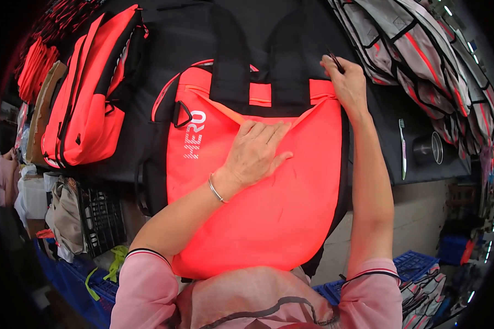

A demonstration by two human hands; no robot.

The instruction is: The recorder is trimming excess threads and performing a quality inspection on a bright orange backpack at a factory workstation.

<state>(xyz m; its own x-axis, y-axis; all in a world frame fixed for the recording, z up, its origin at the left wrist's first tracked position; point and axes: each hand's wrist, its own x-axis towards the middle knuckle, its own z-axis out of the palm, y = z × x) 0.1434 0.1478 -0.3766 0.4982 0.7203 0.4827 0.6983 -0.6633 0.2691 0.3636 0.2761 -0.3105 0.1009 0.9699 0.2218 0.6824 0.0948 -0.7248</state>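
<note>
A bright coral-orange backpack (pixel 247 219) with black straps lies in front of me, partly over the table's near edge and against my lap. My left hand (pixel 255 151) rests on its front panel, thumb spread, fingertips at the slack upper edge of the fabric. That edge dips into a V beneath the fingers. At the bag's upper right corner, my right hand (pixel 347 88) is closed around small dark thread snips (pixel 335 60), points facing away from me. Its lower fingers and part of the snips are hidden. A black ring-shaped pull (pixel 182 114) hangs at the bag's upper left.
Another orange backpack (pixel 88 120) lies on the left of the black table (pixel 175 33). Grey bags with orange trim (pixel 406 49) are piled at far right. A toothbrush (pixel 403 148) and a dark cup (pixel 427 149) sit near the right edge. Crates (pixel 101 219) stand below.
</note>
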